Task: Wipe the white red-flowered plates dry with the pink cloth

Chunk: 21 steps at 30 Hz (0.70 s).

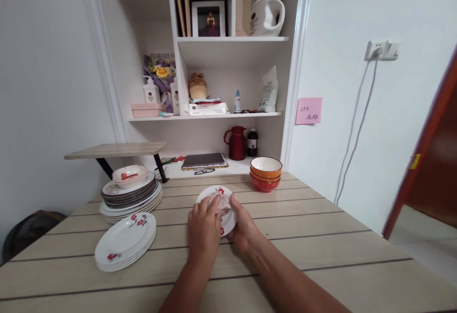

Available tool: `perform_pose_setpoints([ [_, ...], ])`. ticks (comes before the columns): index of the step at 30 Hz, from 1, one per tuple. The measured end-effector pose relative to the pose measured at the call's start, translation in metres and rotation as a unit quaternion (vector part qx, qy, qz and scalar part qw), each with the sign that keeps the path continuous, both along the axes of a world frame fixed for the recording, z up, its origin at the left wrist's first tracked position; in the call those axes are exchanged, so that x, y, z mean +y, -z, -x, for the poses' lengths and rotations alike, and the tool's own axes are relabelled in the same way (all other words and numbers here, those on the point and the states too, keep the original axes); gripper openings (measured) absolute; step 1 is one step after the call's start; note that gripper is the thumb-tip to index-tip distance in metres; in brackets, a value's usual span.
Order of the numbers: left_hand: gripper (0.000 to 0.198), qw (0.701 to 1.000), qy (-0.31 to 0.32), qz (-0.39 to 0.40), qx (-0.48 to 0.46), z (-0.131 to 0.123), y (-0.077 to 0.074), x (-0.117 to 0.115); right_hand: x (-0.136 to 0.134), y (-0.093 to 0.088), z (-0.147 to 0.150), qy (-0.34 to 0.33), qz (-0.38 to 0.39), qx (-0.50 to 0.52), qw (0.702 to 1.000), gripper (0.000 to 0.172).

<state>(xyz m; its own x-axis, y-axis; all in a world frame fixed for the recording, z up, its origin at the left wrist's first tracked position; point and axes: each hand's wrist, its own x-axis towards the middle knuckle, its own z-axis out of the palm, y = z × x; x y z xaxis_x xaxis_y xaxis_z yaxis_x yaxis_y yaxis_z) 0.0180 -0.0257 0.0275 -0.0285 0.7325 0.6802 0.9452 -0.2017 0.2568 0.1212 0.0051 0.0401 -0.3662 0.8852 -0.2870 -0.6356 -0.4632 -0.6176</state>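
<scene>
Slatted wood surface [321, 256], white shelves [232, 39] behind. Floral plate [206, 192] just L of R hand [246, 229], gripped at edge; L hand [204, 227], half-curled, has pale cloth [224, 202] against it.

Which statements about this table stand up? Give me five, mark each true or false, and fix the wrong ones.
1. The left hand holds a pale cloth against a white plate. True.
2. No hand touches that plate's rim. False: the right hand grips it at the right edge.
3. The stacked bowls stand farther from the person than that plate, and to its right. True.
4. The top bowl is blue outside. False: it is orange, with a dark rim.
5. The flowered plates at the front left lie in a stack. True.
</scene>
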Motion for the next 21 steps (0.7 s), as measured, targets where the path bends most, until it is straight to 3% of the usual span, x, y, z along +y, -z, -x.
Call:
perform_pose_setpoints([
  [3, 0.039, 0.997, -0.081, -0.002, 0.004, 0.011, -0.002, 0.003, -0.004, 0.003, 0.004, -0.003, -0.014, -0.039, 0.999, 0.044],
  [8, 0.041, 0.998, -0.061, -0.029, -0.005, 0.025, 0.003, 0.008, -0.012, 0.009, 0.011, -0.03, -0.029, -0.09, 0.995, 0.042],
  [10, 0.042, 0.999, -0.031, -0.034, -0.019, 0.025, 0.005, 0.011, -0.011, 0.011, 0.013, -0.02, -0.028, -0.092, 0.995, 0.04],
  [16, 0.052, 0.98, 0.198, 0.026, 0.002, 0.007, 0.009, 0.01, 0.008, 0.008, -0.006, -0.015, -0.011, -0.024, 1.0, 0.047],
  [19, 0.053, 0.973, 0.224, 0.046, 0.011, 0.001, 0.008, 0.006, 0.017, 0.003, -0.02, -0.017, -0.019, 0.008, 1.0, 0.054],
  [21, 0.053, 0.976, 0.208, 0.054, 0.013, 0.002, 0.007, 0.005, 0.021, 0.0, -0.028, -0.015, -0.026, 0.018, 0.999, 0.057],
])
